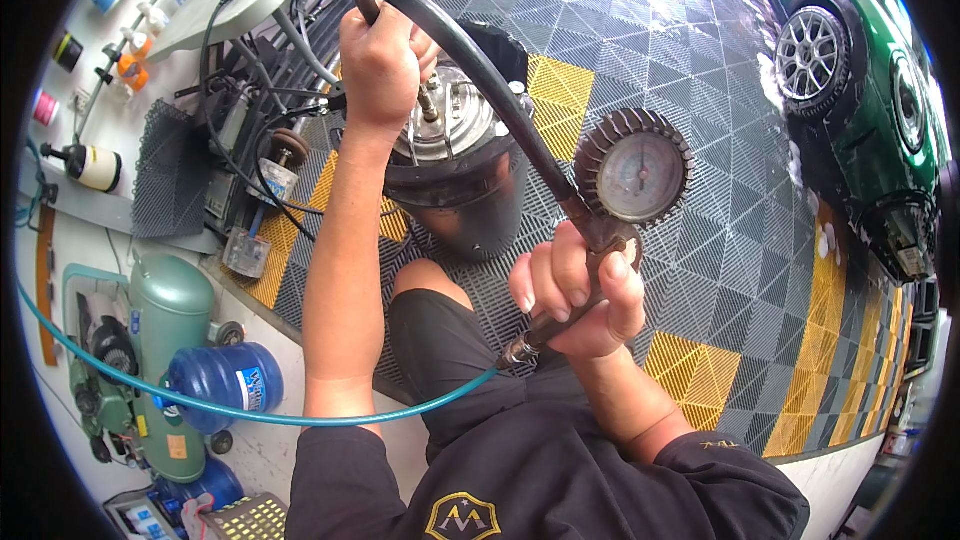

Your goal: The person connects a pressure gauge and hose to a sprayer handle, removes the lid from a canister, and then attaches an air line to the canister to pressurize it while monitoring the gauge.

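Observation:
My right hand (598, 312) is wrapped round the grip of a tire inflator gun, whose round dial gauge (636, 176) has a ribbed black guard and faces up. A teal air hose (300, 420) joins the gun's lower end through a metal coupling (518, 348). From the gun a thick black rubber hose (497, 105) arcs up to my left hand (383, 65), which is closed round its end. That fist is over a black tank (465, 210) with a silver metal lid (455, 127), beside a brass fitting (428, 100). The hose tip is hidden behind my fingers.
A green car (850, 130) stands on the right on grey and yellow floor tiles (700, 370). At the left are a green air compressor (172, 310), a blue water jug (225, 385), tangled cables and a pale tabletop (225, 15). Bottles (95, 168) line the left wall.

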Demonstrator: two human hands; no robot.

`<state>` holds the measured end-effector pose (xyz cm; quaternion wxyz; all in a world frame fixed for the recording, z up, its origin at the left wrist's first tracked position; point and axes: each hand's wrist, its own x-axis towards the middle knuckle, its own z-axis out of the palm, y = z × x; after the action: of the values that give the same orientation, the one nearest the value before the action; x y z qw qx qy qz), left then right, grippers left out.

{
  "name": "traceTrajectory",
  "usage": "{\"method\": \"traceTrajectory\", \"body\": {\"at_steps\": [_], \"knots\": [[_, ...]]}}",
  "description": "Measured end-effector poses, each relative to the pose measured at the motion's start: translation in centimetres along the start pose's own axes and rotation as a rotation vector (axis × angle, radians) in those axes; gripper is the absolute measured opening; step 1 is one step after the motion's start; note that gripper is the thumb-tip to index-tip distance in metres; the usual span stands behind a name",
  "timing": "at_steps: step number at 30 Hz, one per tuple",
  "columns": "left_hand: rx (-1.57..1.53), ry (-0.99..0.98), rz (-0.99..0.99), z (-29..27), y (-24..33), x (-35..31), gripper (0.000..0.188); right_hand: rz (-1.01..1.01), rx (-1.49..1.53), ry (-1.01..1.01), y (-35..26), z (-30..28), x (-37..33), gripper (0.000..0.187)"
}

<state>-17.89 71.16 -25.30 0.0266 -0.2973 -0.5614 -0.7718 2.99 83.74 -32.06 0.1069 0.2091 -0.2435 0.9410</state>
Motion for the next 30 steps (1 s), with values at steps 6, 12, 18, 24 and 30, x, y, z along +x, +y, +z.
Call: {"method": "traceTrajectory", "body": {"at_steps": [6,12,18,24,30], "knots": [[0.002,-0.010,0.018,-0.05,-0.05,0.04,0.050,0.012,-0.016,0.023,-0.01,-0.04,-0.18,0.026],[0.016,-0.001,0.009,0.00,-0.04,-0.02,0.051,0.020,0.018,0.037,0.06,-0.16,-0.15,0.031],[0.001,0.013,-0.003,0.15,0.09,0.03,0.051,0.023,-0.002,0.051,-0.12,0.01,-0.34,0.028],[-0.009,0.017,0.002,0.10,-0.01,0.05,0.051,0.028,0.022,0.055,0.09,-0.23,-0.42,0.032],[0.000,0.052,-0.021,0.35,0.07,0.11,0.051,0.076,0.024,0.073,-0.22,-0.23,-0.38,0.033]]}}
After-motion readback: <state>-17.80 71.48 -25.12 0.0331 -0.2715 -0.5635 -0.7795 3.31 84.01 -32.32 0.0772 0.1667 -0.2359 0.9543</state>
